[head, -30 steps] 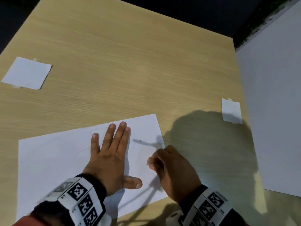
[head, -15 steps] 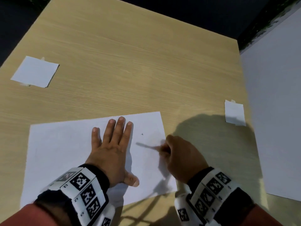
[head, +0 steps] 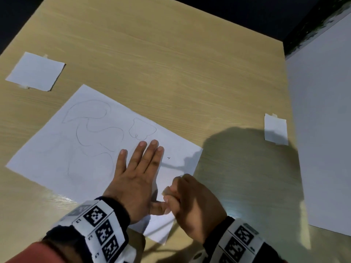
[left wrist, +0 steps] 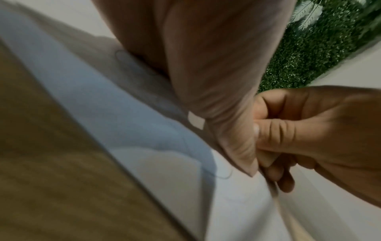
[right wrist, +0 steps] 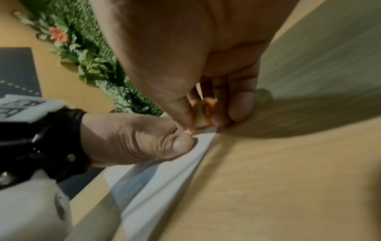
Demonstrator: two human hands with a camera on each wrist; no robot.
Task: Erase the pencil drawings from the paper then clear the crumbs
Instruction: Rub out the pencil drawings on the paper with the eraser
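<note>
The paper [head: 91, 149], pencil loops showing, lies angled on the wooden surface [head: 171, 63]. Left hand [head: 136, 179] presses flat, fingers spread. Right hand [head: 193, 204] pinches a small eraser [right wrist: 203, 116] at the paper's near edge. Green foliage wall [left wrist: 309, 53] behind.

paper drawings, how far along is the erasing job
Done: little shows as erased. Looping pencil outlines cover most of the paper.
In hand: the left hand lies flat on the sheet, and the right hand has a small eraser in its grip at the paper's near right corner.
Left: nearly all the lines, then the crumbs; one dark speck sits by the fingers.
</note>
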